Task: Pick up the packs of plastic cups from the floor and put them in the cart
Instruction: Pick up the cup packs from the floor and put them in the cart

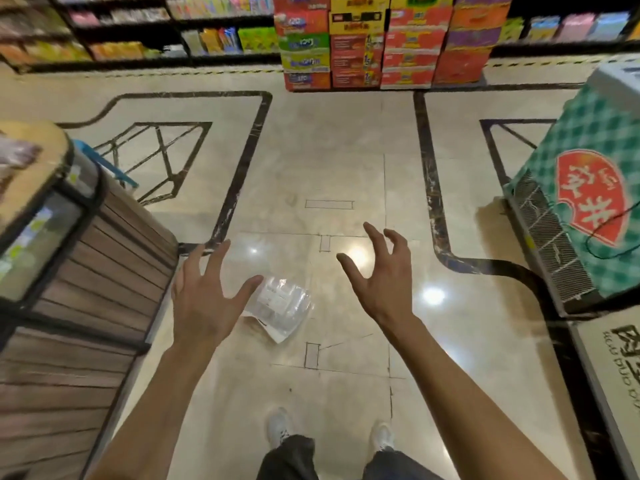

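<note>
Clear plastic wraps the pack of plastic cups (282, 308), which lies flat on the shiny tile floor (329, 161). It sits below and between the two hands, closer to the left hand (204, 292), whose thumb covers one edge in this view. Both hands are spread wide and hold nothing; the right hand (382, 271) has its fingers bent like a claw. The pack looks light and soft, and the wrap looks slippery and crinkly. A hard squeeze could crush the thin cups. Best to take it gently around the middle. No cart shows here.
</note>
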